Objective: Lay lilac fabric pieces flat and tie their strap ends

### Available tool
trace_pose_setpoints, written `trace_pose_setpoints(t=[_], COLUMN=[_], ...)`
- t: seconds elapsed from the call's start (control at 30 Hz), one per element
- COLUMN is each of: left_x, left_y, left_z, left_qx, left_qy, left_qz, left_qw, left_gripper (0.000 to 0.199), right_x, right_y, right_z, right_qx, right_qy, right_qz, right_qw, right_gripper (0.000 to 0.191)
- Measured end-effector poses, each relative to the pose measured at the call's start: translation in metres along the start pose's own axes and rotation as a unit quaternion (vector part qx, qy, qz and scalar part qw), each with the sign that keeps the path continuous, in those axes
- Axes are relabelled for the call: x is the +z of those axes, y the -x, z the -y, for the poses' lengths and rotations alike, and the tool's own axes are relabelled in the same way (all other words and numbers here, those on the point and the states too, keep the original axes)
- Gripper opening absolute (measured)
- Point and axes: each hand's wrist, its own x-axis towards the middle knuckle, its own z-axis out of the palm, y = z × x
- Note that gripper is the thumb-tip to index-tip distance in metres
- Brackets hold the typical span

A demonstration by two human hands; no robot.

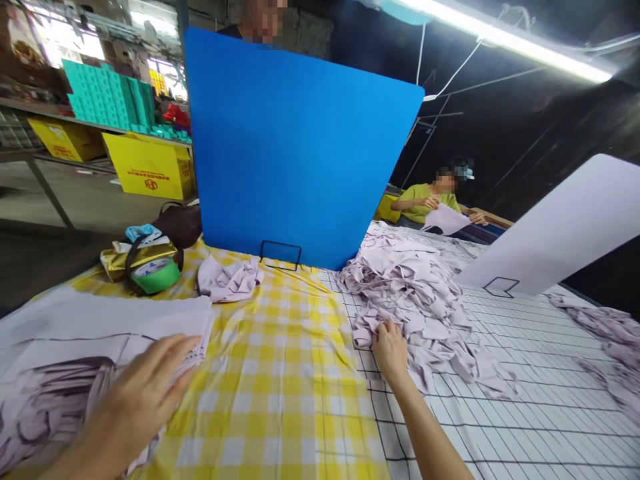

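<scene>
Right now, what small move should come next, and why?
Probably pinch the cloth under the right hand and ease it off the pile: those fingertips rest at its near edge, and the pieces overlap loosely. The left hand is at the stack.

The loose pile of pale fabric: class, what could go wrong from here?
The pile looks tangled, so the right hand, at its near edge, might drag several pieces together. The left hand, at the layered stack, could knock its corner out of line.
</scene>
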Motion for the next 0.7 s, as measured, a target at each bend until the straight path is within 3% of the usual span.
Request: trace_pose_setpoints(t=[0.03, 0.13, 0.27, 0.37, 0.47, 0.6, 0.7], left_x=[0.008, 0.029, 0.046, 0.050, 0.051, 0.049, 0.048], left_y=[-0.004, -0.012, -0.016, -0.025, -0.039, -0.058, -0.069], left_z=[-0.022, -0.074, -0.118, -0.142, -0.161, -0.180, -0.196], left_qx=[-0.004, 0.021, -0.009, -0.043, -0.096, -0.146, -0.134], left_qy=[0.002, 0.057, 0.170, 0.267, 0.362, 0.474, 0.552], left_qz=[-0.019, 0.013, 0.095, 0.163, 0.209, 0.212, 0.189], left_qw=[1.000, 0.998, 0.981, 0.949, 0.903, 0.842, 0.801], left_gripper=[0.032, 0.032, 0.034, 0.038, 0.040, 0.060, 0.071], right_x=[-0.008, -0.030, -0.064, -0.085, -0.102, -0.113, -0.113], right_y=[0.002, 0.008, 0.012, 0.013, 0.018, 0.033, 0.044], right_z=[-0.007, -0.012, 0.003, 0.018, 0.039, 0.077, 0.103], right_qx=[-0.008, -0.037, -0.038, -0.027, -0.039, -0.099, -0.143], right_qy=[-0.010, -0.063, -0.153, -0.219, -0.286, -0.336, -0.333], right_qz=[0.004, 0.011, 0.008, 0.008, 0.049, 0.121, 0.154], right_qw=[1.000, 0.997, 0.987, 0.975, 0.956, 0.929, 0.919], right_gripper=[0.007, 0.019, 0.029, 0.031, 0.031, 0.031, 0.032])
